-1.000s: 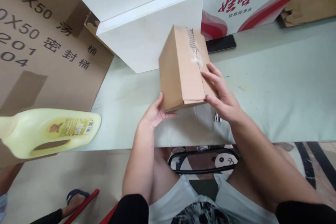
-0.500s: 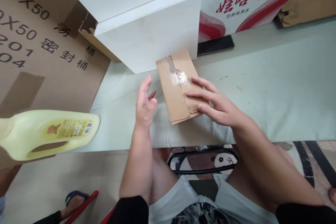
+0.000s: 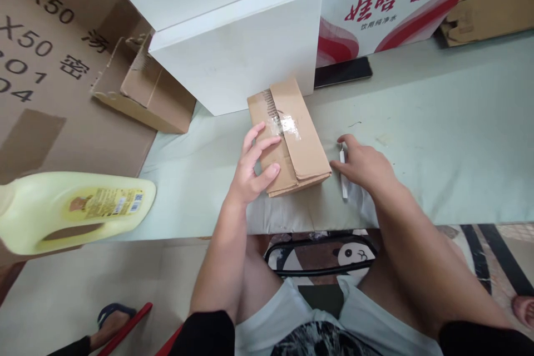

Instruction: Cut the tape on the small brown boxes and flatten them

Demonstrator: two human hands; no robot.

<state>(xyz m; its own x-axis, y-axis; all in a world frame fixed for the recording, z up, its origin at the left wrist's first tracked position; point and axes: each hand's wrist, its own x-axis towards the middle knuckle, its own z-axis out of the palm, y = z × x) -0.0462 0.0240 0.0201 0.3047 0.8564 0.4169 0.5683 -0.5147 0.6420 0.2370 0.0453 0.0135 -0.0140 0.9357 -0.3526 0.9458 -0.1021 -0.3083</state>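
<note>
The small brown taped cardboard box [image 3: 307,150] on the pale-green cloth-covered bench [image 3: 450,139] could skid if pushed, since the left hand [image 3: 250,175] merely rests spread on it, while whether the right hand [image 3: 370,167] grips the slim white stick-shaped object [image 3: 344,182] I cannot tell.

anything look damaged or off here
The small cardboard box under the left hand looks poorly sealed: its right top flap seems to sit higher than the other, and the clear tape looks wrinkled. The brown carton further left has ragged upper edges.
</note>
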